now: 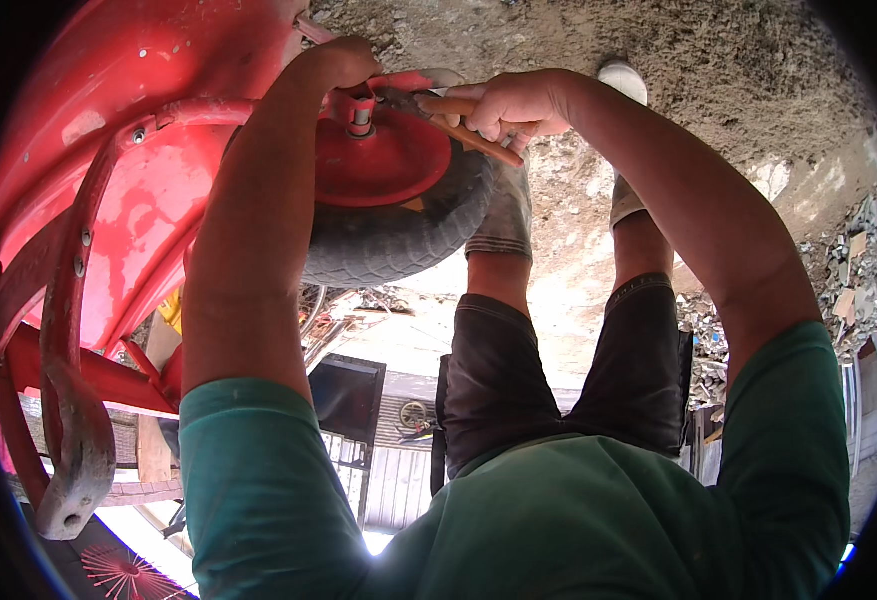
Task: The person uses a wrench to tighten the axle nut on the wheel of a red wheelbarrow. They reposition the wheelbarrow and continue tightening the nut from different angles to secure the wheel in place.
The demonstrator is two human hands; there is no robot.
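Rough dirt ground (738,90); rubble heap (863,265) at right; bright daylight.

Left arm (248,230) outstretched, right fingers (490,113) curled

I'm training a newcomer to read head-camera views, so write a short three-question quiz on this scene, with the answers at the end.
1. True or false: the right grip holds an orange-handled tool.
2. What colour is the round hub inside the black tire?
A. Yellow
B. Red
C. Blue
3. Which grip lies nearer, in the picture, to the large red metal body at the upper left?

Key:
1. True.
2. B, red.
3. The left grip.
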